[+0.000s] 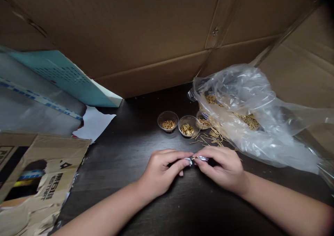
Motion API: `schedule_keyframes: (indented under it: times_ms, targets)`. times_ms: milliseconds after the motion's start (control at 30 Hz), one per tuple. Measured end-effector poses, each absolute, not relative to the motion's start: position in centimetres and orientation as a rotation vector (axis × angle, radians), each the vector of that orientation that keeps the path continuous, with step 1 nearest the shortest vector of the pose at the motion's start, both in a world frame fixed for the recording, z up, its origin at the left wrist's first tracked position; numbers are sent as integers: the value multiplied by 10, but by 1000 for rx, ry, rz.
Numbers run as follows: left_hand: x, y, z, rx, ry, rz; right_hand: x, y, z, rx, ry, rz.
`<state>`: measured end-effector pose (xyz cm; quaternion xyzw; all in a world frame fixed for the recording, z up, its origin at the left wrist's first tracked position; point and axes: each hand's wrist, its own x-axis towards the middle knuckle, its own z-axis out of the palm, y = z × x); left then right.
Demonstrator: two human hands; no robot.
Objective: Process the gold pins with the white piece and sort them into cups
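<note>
My left hand point(162, 171) and my right hand point(221, 166) meet at the middle of the dark table point(125, 152), fingertips pinched together. Between them they pinch a thin gold pin point(194, 157). Just beyond the hands stand two small clear cups point(168, 120) point(189, 125) with gold pins inside, and a third cup point(204, 121) is partly under a plastic bag. Loose gold pins point(208, 137) lie scattered on the table in front of the cups.
A crumpled clear plastic bag point(255, 114) holding many gold pins lies at the right. Cardboard walls point(146, 38) close off the back and right. A torn cardboard box point(33, 180) sits at the left, with white paper point(94, 123) and a teal sheet point(65, 78) behind it.
</note>
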<state>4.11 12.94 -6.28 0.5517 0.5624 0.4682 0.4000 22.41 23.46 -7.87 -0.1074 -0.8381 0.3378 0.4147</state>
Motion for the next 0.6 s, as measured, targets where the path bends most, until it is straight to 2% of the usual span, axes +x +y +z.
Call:
schedule_keyframes:
  times_ms: [167, 600]
  targets:
    - [44, 128, -63, 1166, 1363, 1229, 224, 234, -79, -265, -2116, 861]
    - [45, 131, -60, 1129, 1390, 1170, 225, 234, -78, -261, -2131, 828]
